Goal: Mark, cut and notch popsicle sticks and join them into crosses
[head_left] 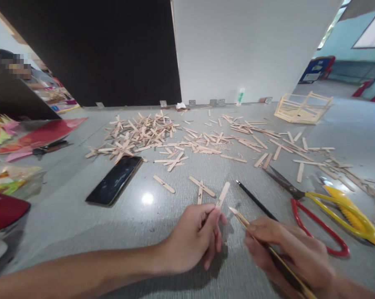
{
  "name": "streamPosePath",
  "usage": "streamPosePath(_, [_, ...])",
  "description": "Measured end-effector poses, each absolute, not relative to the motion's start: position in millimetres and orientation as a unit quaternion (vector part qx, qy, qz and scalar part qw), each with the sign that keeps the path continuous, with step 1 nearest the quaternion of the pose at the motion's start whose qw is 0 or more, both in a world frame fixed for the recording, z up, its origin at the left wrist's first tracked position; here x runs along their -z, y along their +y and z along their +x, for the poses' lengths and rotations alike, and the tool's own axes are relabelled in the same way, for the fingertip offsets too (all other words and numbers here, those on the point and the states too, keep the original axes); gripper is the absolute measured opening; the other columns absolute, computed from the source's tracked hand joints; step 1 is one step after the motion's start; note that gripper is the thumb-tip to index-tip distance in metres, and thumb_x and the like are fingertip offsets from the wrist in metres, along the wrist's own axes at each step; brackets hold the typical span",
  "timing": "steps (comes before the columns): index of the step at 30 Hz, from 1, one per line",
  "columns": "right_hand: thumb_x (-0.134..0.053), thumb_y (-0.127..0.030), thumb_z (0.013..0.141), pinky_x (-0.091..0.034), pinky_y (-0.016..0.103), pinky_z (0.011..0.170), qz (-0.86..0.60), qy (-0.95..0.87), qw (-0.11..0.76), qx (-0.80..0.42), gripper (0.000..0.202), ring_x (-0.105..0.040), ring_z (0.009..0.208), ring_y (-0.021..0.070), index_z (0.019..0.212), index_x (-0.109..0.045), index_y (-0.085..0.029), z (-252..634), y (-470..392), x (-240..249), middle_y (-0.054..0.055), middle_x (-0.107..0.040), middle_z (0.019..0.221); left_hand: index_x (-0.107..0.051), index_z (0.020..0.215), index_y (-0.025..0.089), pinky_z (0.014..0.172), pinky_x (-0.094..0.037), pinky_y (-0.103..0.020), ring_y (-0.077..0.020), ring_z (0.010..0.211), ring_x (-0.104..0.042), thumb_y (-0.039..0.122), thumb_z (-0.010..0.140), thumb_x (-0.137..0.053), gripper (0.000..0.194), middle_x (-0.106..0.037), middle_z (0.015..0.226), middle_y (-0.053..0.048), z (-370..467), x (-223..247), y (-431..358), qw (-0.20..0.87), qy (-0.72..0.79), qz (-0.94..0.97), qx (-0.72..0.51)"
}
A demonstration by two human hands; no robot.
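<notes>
Between its thumb and fingers, my left hand (199, 238) pinches a small wooden stick (224, 193) with a rounded end and a dark mark. My right hand (291, 253) grips a thin brush-like tool (243, 220) with a pale pointed tip, which points toward the stick without touching it. Just beyond my left hand, one marked stick (207, 186) lies across another (200, 196). A further marked stick (164, 184) rests to their left. A black pen (255, 199) lies beyond my right hand.
Wooden pieces (143, 132) are heaped across the far table. A phone (114, 181) lies left; scissors (295, 193) and a yellow cutter (355, 211) lie right. A stick frame (303, 109) stands at the back right, before panels. A person is partly visible at far left.
</notes>
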State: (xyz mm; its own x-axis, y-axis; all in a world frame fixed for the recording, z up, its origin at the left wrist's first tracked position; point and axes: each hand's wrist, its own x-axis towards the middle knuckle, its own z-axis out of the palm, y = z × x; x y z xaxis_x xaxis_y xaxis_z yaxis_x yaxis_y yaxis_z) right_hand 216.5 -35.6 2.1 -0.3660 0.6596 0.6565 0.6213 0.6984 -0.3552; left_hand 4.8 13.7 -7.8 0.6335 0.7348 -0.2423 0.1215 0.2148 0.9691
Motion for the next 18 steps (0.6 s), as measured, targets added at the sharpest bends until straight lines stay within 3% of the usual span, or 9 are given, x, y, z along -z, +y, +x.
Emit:
streamPosePath(4, [-0.058,-0.007,0.099,-0.062,0.017,0.066,-0.363,-0.803,0.459,-0.114,0.021,-0.074,0.07,0.0131,0.115,-0.064,-0.019,214,-29,-7,0.003,-0.075,0.084,-0.055,0.099,0.019,0.033,-0.03,-0.013,-0.0065,0.033,-0.047,0.056,0.109,-0.037,0.042,-0.058,0.06,0.005,3,7,14,0.701,0.352,0.578,-0.224])
streamPosePath(10, [-0.058,-0.005,0.099,-0.062,0.012,0.075,-0.36,-0.815,0.44,-0.112,0.025,-0.077,0.08,0.0107,0.116,-0.071,-0.017,225,-27,-17,0.005,-0.079,0.094,-0.056,0.098,0.019,0.032,-0.027,-0.012,-0.0046,0.033,-0.043,0.053,0.109,-0.039,0.04,-0.056,0.059,0.005,2,4,13,0.708,0.346,0.574,-0.224])
streamPosePath(18, [-0.054,-0.02,0.107,-0.058,0.015,0.054,-0.423,-0.797,0.42,-0.095,0.02,-0.073,0.061,0.0102,0.12,-0.068,-0.023,232,-31,-5,0.0,-0.078,0.083,-0.058,0.097,0.018,0.033,-0.028,-0.014,-0.0057,0.033,-0.038,0.044,0.11,-0.038,0.035,-0.053,0.055,0.007,1,0,14,0.712,0.337,0.582,-0.201])
